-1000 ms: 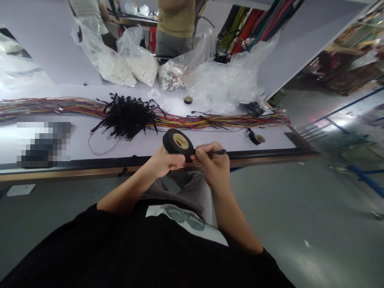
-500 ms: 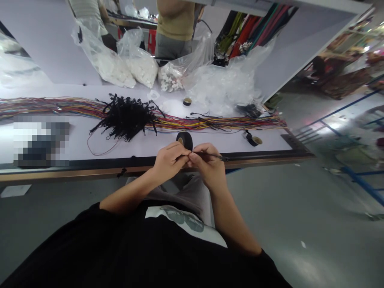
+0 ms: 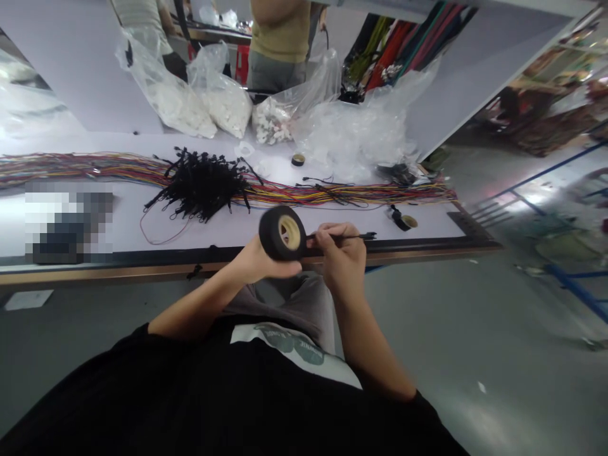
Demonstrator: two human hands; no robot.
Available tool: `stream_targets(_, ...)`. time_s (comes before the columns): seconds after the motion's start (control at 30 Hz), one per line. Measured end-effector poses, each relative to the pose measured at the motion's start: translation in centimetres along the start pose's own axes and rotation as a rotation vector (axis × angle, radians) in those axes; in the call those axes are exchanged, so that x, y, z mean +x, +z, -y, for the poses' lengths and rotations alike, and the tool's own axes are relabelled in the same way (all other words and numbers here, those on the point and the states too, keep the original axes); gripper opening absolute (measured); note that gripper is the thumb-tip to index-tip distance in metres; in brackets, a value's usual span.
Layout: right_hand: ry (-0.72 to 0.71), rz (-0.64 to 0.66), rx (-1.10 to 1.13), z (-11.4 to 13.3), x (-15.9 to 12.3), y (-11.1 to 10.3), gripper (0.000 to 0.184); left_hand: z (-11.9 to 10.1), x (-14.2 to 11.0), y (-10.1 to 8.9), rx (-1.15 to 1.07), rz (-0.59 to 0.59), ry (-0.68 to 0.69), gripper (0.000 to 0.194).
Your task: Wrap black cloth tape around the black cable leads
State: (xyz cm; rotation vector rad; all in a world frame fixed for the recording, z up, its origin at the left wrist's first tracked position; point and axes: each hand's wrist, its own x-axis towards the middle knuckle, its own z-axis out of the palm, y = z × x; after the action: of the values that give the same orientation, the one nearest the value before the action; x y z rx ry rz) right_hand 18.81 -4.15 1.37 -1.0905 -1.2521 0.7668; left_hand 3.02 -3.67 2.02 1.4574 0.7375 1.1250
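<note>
In my left hand (image 3: 259, 261) is a roll of black tape (image 3: 270, 235), its pale core facing me; the fingers behind the roll are hidden and the thumb stretches along its lower edge. Just to the right, my right hand (image 3: 346, 253) pinches a thin black cable (image 3: 365, 237), whose dark end sticks out to the right. The cable's other end points toward the roll; whether tape joins them I cannot tell. Both hands are above the table's front edge. Beyond them lies a long bundle of coloured wires (image 3: 294, 195).
A heap of short black cables (image 3: 202, 183) lies on the bundle at left. Smaller tape rolls sit behind (image 3: 297, 160) and at right (image 3: 407, 222). Clear plastic bags (image 3: 228, 111) of white parts line the back. A person (image 3: 279, 44) stands across the table.
My hands have moved apart. The tape roll has come up in front of my left hand and turned its core toward me, while my right hand has shifted slightly right with the cable.
</note>
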Motion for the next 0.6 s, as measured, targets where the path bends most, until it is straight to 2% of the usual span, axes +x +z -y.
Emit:
stream_targets(0.07,0.036,0.019,-0.046,0.0,0.4,-0.4,0.017,-0.4,-0.4,-0.5,0.154,0.132,0.097,0.067)
stream_targets(0.13,0.005,0.080,-0.110,0.4,0.6,-0.8,0.016,-0.4,-0.4,-0.8,0.313,0.235,0.142,0.074)
stream_targets(0.17,-0.022,0.108,-0.126,0.7,0.6,-0.9,0.016,-0.2,-0.3,-0.8,0.372,0.218,0.135,0.065)
stream_targets(0.2,-0.047,0.123,-0.137,0.9,0.5,-1.0,0.015,0.2,-0.1,-0.7,0.424,0.153,0.125,0.050)
stream_targets(0.27,-0.059,0.122,-0.147,1.1,0.3,-0.9,0.013,1.2,0.4,-0.3,0.521,-0.035,0.134,0.015)
stream_targets(0.3,-0.036,0.122,-0.143,1.0,0.2,-0.7,0.011,1.7,0.5,0.1,0.560,-0.106,0.163,0.007)
stream_targets(0.37,0.052,0.150,-0.102,0.7,-0.2,-0.2,0.012,2.5,0.7,0.7,0.612,-0.183,0.229,0.009)
stream_targets(0.43,0.107,0.187,-0.062,0.4,-0.5,0.2,0.015,2.9,0.6,1.3,0.603,-0.211,0.266,0.012)
stream_targets(0.53,-0.001,0.077,-0.135,0.0,-0.6,0.4,0.014,2.8,0.3,2.0,0.415,-0.244,0.232,0.008)
stream_targets(0.6,-0.091,-0.010,-0.202,-0.1,-0.7,0.4,0.013,2.4,0.3,2.1,0.170,-0.304,0.134,0.036)
